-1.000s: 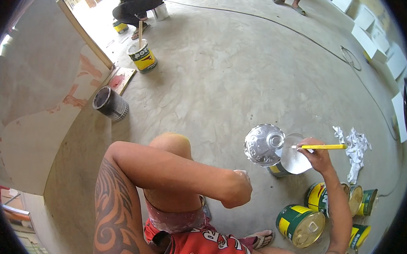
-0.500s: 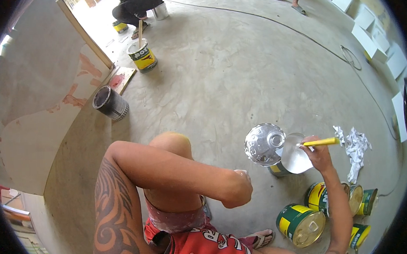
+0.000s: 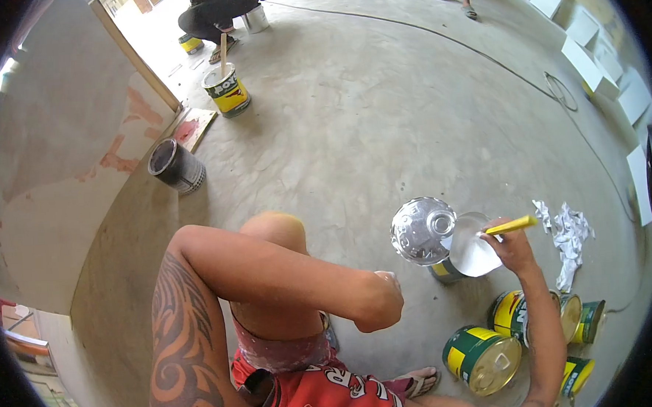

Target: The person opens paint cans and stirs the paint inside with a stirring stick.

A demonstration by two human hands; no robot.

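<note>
My right hand (image 3: pixel 511 247) is closed around a slim yellow-handled tool (image 3: pixel 511 225) at the right edge of an open can. The tool's working end is hard to make out against the white. White paint (image 3: pixel 476 246) shows in the can's round mouth. A shiny metal lid (image 3: pixel 423 231) overlaps the can's left side, above its green and yellow wall (image 3: pixel 444 272). My left hand (image 3: pixel 381 304) is curled into a fist left of the can, with white smears on it. Its fingers face away, so anything inside them is hidden.
Several green and yellow cans (image 3: pixel 483 359) stand at lower right, below crumpled white paper (image 3: pixel 571 235). A dark can (image 3: pixel 177 167) and a can with a wooden stick (image 3: pixel 228 91) stand at left. A cable (image 3: pixel 435 28) crosses the floor. Another person (image 3: pixel 220 14) crouches beyond.
The yellow handle's free end has swung upward and slightly left in my right hand. My left hand and the cans look the same.
</note>
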